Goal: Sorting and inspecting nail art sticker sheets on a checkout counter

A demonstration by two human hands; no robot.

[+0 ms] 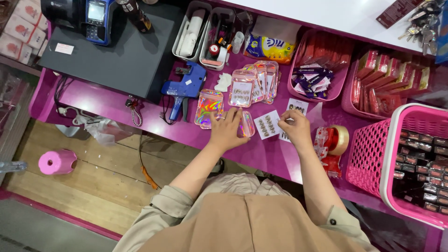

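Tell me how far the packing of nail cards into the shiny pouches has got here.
Looks done: a fanned stack of filled pouches. In hand: the left hand presses a holographic pouch; the right hand picks at a nail card. Left: another nail card and an iridescent pouch lying on the counter.

Blue price gun (182,88) left; pink basket (373,149) right (full of boxes); keys (422,21) far corner.

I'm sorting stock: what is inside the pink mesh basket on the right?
The pink plastic mesh basket holds rows of small dark packaged items, stacked closely. What lies beneath the top layer is covered, and the basket runs past the frame edge.
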